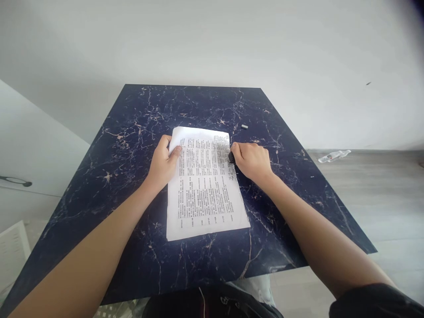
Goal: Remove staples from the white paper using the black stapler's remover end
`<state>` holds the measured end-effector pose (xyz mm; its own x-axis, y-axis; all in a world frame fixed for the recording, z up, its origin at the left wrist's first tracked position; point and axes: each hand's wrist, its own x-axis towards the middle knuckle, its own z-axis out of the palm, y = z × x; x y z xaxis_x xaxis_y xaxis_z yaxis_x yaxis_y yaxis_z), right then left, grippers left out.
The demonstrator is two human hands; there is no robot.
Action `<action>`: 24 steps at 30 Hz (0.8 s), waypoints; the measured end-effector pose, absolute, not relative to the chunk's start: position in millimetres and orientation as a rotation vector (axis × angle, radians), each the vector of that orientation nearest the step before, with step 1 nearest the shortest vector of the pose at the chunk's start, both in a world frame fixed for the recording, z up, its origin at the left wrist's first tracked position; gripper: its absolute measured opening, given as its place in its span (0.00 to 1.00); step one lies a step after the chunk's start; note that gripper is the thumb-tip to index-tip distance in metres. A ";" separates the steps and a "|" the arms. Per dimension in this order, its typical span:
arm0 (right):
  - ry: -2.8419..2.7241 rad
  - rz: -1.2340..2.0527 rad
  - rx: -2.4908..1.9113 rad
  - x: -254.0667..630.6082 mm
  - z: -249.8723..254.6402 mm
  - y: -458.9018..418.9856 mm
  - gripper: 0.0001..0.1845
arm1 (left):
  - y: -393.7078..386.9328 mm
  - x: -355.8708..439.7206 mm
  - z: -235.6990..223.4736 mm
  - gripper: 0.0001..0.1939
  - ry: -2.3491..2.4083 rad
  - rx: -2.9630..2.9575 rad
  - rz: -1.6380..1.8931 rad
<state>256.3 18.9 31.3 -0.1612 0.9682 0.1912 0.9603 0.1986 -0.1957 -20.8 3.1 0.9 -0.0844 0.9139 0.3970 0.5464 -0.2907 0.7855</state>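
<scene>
A stack of printed paper sheets [202, 190] lies on the dark blue marbled table, its lines of text running sideways to me. My left hand [164, 159] grips the stack's upper left edge, thumb on top and fingers underneath. At the right edge, my right hand [253, 161] is closed around a small black stapler [232, 157]; only its front end shows, touching the paper's margin, and the rest is hidden in the fist. Beyond the right hand lies a small silvery strip [244, 126], which looks like staples.
The table [185, 106] reaches back to a white wall [212, 44]. On the floor at right lies a clear plastic wrapper [334, 156]. A black oval object [15, 181] is at the far left, above a white slotted item [15, 247].
</scene>
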 end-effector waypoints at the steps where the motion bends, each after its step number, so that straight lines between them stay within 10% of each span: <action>1: -2.209 0.034 -1.824 256.0 31.0 18.6 0.28 | 3.1 -20.7 0.8 0.03 1.575 1.814 1.333; 24: -2.231 -0.005 -1.835 255.2 29.2 19.5 0.27 | 3.0 -19.4 2.3 0.04 1.560 1.762 1.340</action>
<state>255.2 19.5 29.2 -0.1740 0.9652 0.1952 0.9661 0.2057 -0.1559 -19.4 3.0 2.3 -0.1001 0.9226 0.3726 0.5074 -0.2748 0.8167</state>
